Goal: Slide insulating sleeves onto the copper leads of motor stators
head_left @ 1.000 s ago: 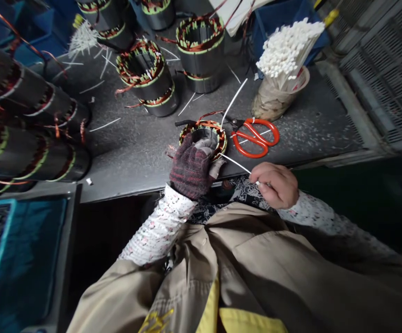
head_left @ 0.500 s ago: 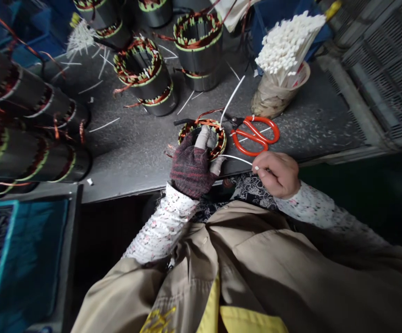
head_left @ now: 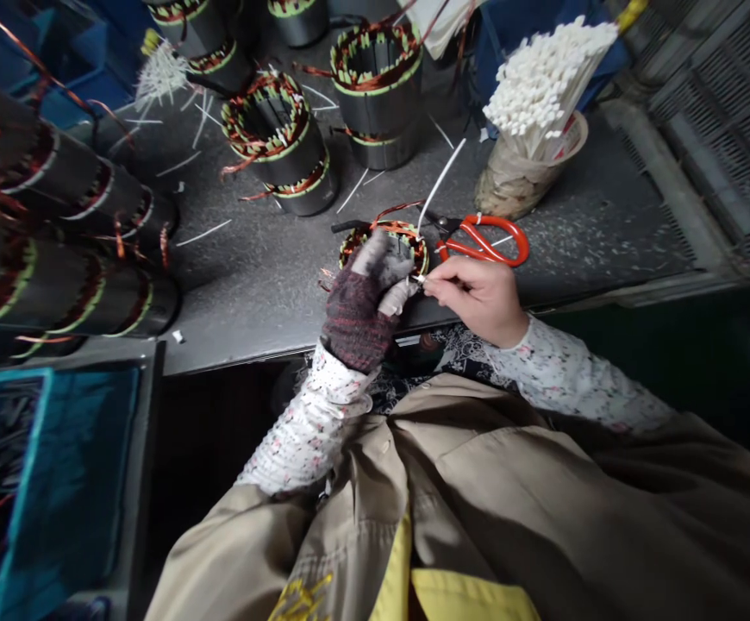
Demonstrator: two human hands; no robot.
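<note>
The left hand (head_left: 360, 315), in a dark striped glove with wrapped fingertips, holds the small wound ring (head_left: 421, 252) near the front edge of the bench (head_left: 252, 285). Its wrapped fingers lie over the ring's opening, and its thumb presses by the rim at five o'clock. The bare right hand (head_left: 478, 297) pinches a short white tip (head_left: 420, 279) between thumb and forefinger, right at the ring's four o'clock, close to the left thumb. A white cord (head_left: 440, 185) rises from the rim at one o'clock and curves away.

Orange-handled scissors (head_left: 484, 244) lie at three o'clock from the ring, blades towards it, their near loop partly hidden by the right hand. At two o'clock stands a cup (head_left: 510, 177) packed with white sticks (head_left: 540, 90), leaning outward. One wound cylinder (head_left: 301, 159) stands at eleven o'clock and another dark cylinder (head_left: 381, 125) at twelve, coppery leads trailing from both. Stacked cylinders (head_left: 84, 293) lie on their sides at nine o'clock, well apart from the ring; a teal tray (head_left: 42, 431) sits at eight.
</note>
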